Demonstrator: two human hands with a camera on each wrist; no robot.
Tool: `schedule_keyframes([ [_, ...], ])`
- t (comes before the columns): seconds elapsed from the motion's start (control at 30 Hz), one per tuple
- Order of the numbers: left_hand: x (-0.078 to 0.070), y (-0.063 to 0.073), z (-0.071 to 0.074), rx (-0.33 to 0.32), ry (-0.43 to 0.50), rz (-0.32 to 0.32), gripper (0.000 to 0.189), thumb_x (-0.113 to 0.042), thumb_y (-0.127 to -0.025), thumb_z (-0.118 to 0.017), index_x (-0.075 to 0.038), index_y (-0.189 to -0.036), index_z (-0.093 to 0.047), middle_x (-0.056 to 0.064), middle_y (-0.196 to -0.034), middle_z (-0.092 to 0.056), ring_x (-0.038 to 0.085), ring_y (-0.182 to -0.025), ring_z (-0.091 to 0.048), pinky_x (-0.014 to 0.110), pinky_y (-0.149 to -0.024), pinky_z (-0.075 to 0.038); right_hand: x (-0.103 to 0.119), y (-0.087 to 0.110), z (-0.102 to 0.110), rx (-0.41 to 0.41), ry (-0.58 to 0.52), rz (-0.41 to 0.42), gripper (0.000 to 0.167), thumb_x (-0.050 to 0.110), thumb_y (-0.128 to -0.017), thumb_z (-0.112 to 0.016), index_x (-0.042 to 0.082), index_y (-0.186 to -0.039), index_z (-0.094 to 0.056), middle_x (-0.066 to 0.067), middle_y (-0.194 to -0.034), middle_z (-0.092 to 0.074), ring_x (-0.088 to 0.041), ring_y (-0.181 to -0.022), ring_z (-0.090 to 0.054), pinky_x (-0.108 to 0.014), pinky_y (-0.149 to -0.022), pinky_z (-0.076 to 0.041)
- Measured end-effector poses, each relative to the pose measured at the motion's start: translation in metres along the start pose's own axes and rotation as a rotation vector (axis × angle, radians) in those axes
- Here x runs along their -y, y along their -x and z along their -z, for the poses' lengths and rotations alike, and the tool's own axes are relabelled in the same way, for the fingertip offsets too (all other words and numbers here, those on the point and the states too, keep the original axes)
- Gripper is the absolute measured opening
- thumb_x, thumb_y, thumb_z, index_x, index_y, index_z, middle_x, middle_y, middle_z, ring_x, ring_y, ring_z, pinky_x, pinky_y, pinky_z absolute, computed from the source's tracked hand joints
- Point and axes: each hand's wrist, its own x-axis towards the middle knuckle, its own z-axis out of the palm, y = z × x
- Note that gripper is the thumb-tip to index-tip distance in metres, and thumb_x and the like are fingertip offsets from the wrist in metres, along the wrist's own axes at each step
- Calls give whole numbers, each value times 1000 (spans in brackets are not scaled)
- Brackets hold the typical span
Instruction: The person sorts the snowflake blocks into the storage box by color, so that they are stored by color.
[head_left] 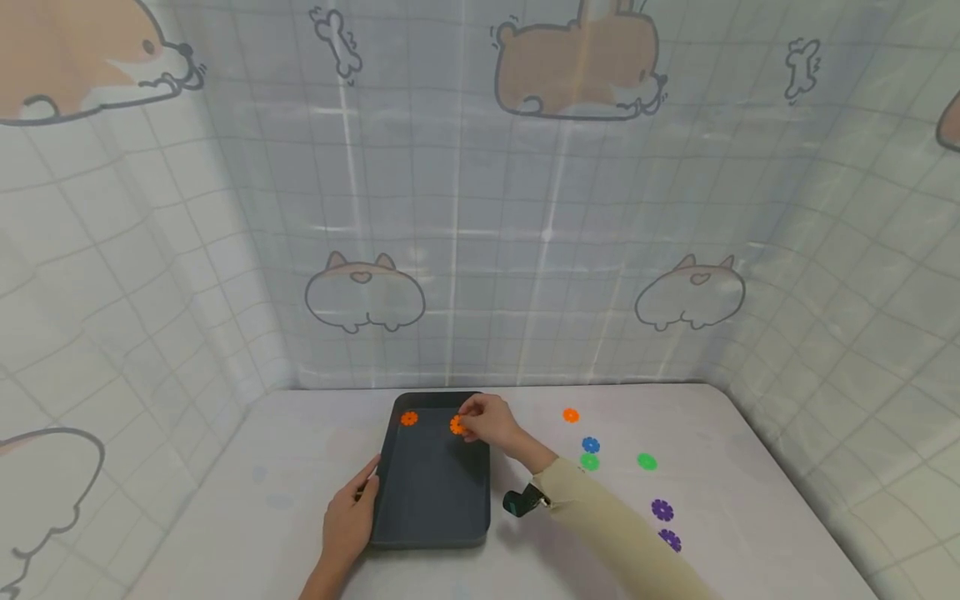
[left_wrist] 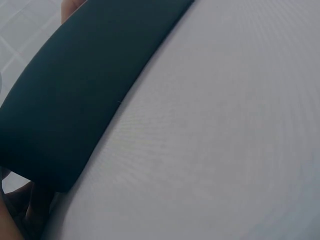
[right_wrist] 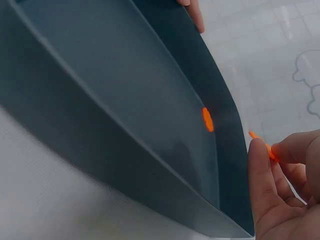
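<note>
My right hand is over the far right corner of a dark grey tray, pinching an orange flower-shaped disc between thumb and fingertips. In the right wrist view, the pinched disc shows edge-on beside the tray's end wall. Another orange flower-shaped disc lies in the tray's far left corner. My left hand grips the tray's left side wall. Much of this hand is hidden by the tray in the left wrist view.
Right of the tray on the white table lie an orange disc, a blue disc, two green discs and two purple discs. A patterned curtain encloses the table's back and sides.
</note>
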Motion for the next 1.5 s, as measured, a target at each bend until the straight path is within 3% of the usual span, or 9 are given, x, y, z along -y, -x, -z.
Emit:
schedule_keyframes([
  [0.33, 3, 0, 1, 3, 2, 5, 40, -31, -104, -45, -21, -142, -52, 13, -125, -63, 25, -98, -61, 45, -81, -43, -11, -19, -15, -65, -71, -120, 11, 5, -92, -64, 0, -101, -67, -9, -87, -66, -19, -66, -67, -37, -65, -56],
  [0.5, 2, -3, 2, -3, 0, -2, 41, -32, -104, -44, -20, -142, -53, 13, -123, -64, 23, -94, -60, 42, -79, -43, -6, -29, -21, -121, -116, -164, 9, 2, -90, -65, -1, -98, -68, -9, -87, -66, -19, -66, -67, -36, -67, -56],
  [1.0, 1, -2, 3, 10, 16, -4, 41, -33, -104, -43, -20, -142, -53, 14, -122, -64, 26, -99, -61, 46, -82, -44, -9, -40, -43, -113, -171, -205, 20, 4, -94, -62, -4, -111, -67, -10, -92, -66, -17, -69, -67, -31, -67, -55],
  [1.27, 5, -3, 1, 7, 24, -2, 41, -33, -104, -44, -21, -142, -53, 14, -122, -64, 29, -103, -61, 50, -85, -44, -20, -46, -53, -168, -173, -269, 17, 6, -92, -65, 0, -107, -71, -8, -89, -66, -15, -66, -66, -30, -64, -54],
  [1.5, 0, -2, 2, 11, 31, 5, 40, -33, -104, -45, -21, -141, -53, 14, -121, -64, 27, -100, -61, 48, -84, -44, -22, -47, -56, -203, -158, -240, 15, 3, -91, -66, -2, -104, -70, -8, -88, -65, -15, -65, -67, -30, -63, -55],
])
